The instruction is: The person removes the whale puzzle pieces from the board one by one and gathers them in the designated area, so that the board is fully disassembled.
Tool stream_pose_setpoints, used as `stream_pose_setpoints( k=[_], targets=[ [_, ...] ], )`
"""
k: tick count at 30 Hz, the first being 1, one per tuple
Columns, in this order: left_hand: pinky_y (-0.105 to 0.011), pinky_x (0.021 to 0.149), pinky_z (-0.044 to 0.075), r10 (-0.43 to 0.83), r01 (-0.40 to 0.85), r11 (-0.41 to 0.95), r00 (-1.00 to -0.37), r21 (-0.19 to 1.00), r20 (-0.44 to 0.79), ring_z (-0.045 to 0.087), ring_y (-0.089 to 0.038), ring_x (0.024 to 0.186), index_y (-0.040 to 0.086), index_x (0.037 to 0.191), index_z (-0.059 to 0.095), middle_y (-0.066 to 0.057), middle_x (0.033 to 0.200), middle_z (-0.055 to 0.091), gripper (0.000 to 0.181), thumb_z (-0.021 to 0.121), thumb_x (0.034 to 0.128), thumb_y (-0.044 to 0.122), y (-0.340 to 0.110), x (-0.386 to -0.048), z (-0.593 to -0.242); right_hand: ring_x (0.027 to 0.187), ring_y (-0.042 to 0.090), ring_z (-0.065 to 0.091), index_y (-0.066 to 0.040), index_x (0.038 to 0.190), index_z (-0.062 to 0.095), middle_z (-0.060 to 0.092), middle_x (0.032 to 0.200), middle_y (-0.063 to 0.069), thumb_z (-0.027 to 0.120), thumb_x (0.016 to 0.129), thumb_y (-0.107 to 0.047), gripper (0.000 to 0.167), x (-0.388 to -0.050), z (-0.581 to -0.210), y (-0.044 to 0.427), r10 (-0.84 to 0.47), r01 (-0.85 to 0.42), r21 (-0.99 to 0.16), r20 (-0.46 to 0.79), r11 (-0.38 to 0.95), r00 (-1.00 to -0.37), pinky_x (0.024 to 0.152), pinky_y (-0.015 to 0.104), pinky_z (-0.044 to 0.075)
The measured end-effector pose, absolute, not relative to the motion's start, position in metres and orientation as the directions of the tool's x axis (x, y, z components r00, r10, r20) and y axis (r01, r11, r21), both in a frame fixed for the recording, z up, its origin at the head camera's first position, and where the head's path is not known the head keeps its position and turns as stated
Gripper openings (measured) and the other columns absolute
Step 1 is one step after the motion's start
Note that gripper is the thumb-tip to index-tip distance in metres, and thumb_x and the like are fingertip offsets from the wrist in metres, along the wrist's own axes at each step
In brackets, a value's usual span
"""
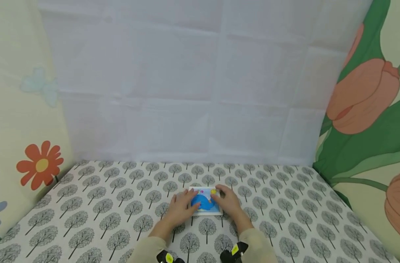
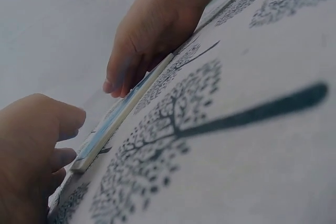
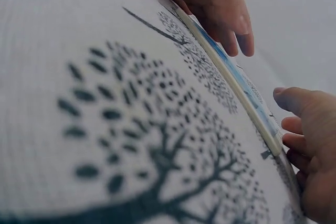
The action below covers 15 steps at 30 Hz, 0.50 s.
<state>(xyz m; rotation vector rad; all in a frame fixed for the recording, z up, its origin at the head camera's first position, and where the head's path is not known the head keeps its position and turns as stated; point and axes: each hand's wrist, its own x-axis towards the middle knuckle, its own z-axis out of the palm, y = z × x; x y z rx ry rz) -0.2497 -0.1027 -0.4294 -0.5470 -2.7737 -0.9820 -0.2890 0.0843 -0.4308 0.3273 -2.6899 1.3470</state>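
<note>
A thin board with a white edge (image 1: 206, 214) lies flat on the tablecloth, bearing a picture of a blue whale-like shape (image 1: 201, 201) and a yellow sun (image 1: 213, 191). My left hand (image 1: 181, 208) is at its left side, fingers loosely bent over that end. At the right side is my right hand (image 1: 229, 202), with its thumb over the picture. In the left wrist view, the left thumb (image 2: 71, 116) stands above the board (image 2: 118, 116) and the other fingers are by its end. The right wrist view shows the right hand (image 3: 312, 145) likewise, its thumb raised off the surface.
A white tablecloth with grey trees (image 1: 133, 208) covers the table. Behind it hangs a creased white sheet (image 1: 173, 84). Flowered cloths stand at the left (image 1: 19, 120) and right (image 1: 361, 146). Black wrist devices (image 1: 233, 252) sit by both sleeves.
</note>
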Motion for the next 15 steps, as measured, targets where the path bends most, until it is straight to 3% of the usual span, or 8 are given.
stream_pose_setpoints(
  k=[6, 15],
  targets=[
    [-0.059, 0.094, 0.002, 0.327, 0.411, 0.739, -0.912, 0.534, 0.249, 0.021, -0.034, 0.124, 0.007, 0.126, 0.046, -0.016, 0.132, 0.034, 0.041, 0.05, 0.0866, 0.018, -0.1025, -0.2494, -0.4313, 0.109, 0.03, 0.044, -0.003, 0.109, 0.057, 0.052, 0.115, 0.013, 0.062, 0.08, -0.024, 0.037, -0.2916, -0.4327, 0.0844, -0.178, -0.314, -0.697, 0.263, 0.645, -0.948, 0.091, 0.044, 0.032],
    [-0.06, 0.094, 0.004, 0.358, 0.428, 0.788, -0.903, 0.443, 0.236, 0.021, -0.034, 0.124, 0.012, 0.125, 0.048, -0.016, 0.134, 0.032, 0.038, 0.048, 0.0873, 0.017, -0.1013, -0.2485, -0.4301, 0.107, 0.031, 0.045, -0.002, 0.106, 0.059, 0.053, 0.113, 0.013, 0.066, 0.076, -0.02, 0.036, -0.2928, -0.4311, 0.0829, -0.177, -0.328, -0.653, 0.288, 0.682, -0.941, 0.09, 0.045, 0.033]
  ],
)
